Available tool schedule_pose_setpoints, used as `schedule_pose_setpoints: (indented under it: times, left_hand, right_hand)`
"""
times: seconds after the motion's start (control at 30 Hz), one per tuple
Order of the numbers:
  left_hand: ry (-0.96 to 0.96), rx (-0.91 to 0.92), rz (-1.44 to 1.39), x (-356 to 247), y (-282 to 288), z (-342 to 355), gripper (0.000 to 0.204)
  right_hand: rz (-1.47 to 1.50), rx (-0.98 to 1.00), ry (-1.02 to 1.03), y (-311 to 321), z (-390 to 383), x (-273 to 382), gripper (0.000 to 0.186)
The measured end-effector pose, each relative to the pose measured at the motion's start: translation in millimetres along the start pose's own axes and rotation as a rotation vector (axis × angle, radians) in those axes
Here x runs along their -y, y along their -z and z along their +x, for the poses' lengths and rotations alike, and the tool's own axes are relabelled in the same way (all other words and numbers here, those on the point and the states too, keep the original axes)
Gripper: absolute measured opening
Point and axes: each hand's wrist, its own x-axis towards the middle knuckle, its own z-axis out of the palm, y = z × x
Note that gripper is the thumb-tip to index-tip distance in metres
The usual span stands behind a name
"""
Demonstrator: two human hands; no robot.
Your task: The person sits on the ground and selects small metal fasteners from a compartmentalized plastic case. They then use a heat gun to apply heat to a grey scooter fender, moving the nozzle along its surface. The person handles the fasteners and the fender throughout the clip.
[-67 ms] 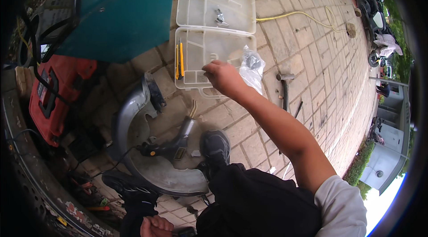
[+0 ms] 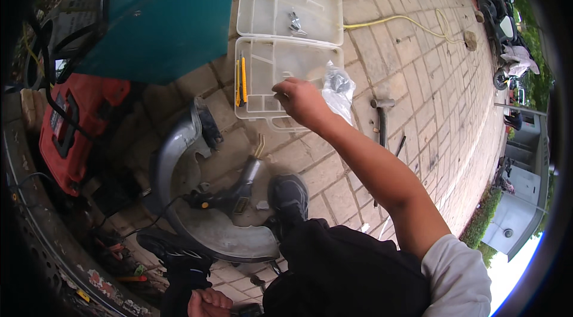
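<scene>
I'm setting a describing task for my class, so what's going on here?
A person's right grip is over the open case; whether it holds anything small can't be told. The left grip is curled low in the picture, contents unclear too. Cutters lie at the case's left side and a clear bag at its right. A curved grey part and a corded tool lie near a shoe, and a hammer lies right of the case.

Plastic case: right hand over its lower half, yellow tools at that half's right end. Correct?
No: the head view shows the yellow tools at the left end of the lower half of the plastic case; the right hand is over it.
</scene>
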Motion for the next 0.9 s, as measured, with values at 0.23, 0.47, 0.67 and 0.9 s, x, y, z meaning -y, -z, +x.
schedule_pose_setpoints:
  times: [0.23,0.47,0.67,0.9]
  left_hand:
    - [0.007,-0.024,0.027,0,-1,4,0.031]
    - [-0.015,-0.055,0.010,-1,1,4,0.032]
    - [0.000,-0.034,0.011,-2,2,7,0.032]
    - [0.009,-0.057,0.002,-2,-1,4,0.032]
  right_hand:
    - [-0.024,-0.159,0.001,4,80,-7,0.011]
    - [-0.320,-0.054,0.077,-24,129,-7,0.011]
    - [-0.390,-0.060,0.112,-32,136,-11,0.008]
    - [-0.368,-0.121,0.105,-38,136,-2,0.013]
